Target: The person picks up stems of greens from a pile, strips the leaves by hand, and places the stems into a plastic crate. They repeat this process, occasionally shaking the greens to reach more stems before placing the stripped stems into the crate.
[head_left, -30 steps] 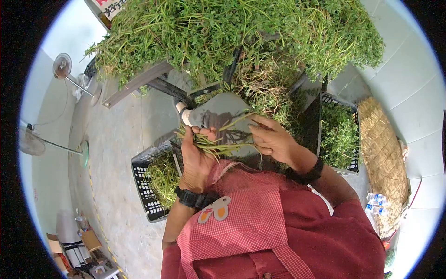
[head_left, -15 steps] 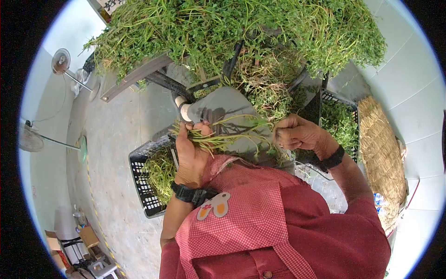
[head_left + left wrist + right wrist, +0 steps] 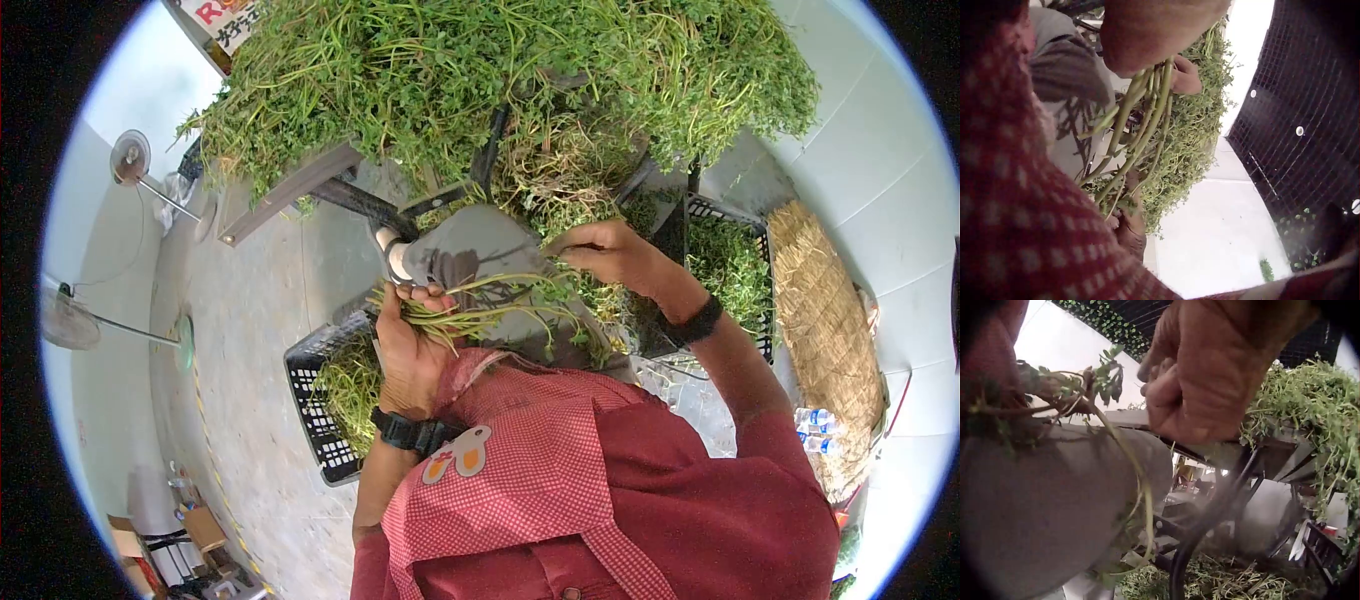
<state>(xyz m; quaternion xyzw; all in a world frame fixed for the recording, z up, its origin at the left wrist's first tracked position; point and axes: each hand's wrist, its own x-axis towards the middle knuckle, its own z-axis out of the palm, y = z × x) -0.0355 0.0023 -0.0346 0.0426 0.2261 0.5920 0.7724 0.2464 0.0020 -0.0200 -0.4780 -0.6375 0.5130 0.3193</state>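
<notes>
My left hand (image 3: 412, 345) grips a bunch of green leafy stems (image 3: 480, 318) over my lap. In the left wrist view the thick stems (image 3: 1141, 125) run out from under the fingers. The leafy ends trail to the right across the grey trouser knee. My right hand (image 3: 615, 258) is raised just beyond these ends, its fingers curled. In the right wrist view the right hand (image 3: 1207, 381) shows bent fingers drawn together, with no stem visible between them; one loose stem (image 3: 1141, 481) arches over the knee below it.
A large heap of greens (image 3: 480, 90) covers the table ahead, with more greens (image 3: 570, 165) beneath. Black crates stand at the left (image 3: 310, 400) and right (image 3: 765, 300), both holding greens. A rolled straw mat (image 3: 825, 350), water bottles (image 3: 815, 430) and standing fans (image 3: 130, 157) lie farther out.
My right hand moved right along the stems to their leafy ends, then up and slightly left, away from them. The left hand keeps its grip on the bunch with little movement.
</notes>
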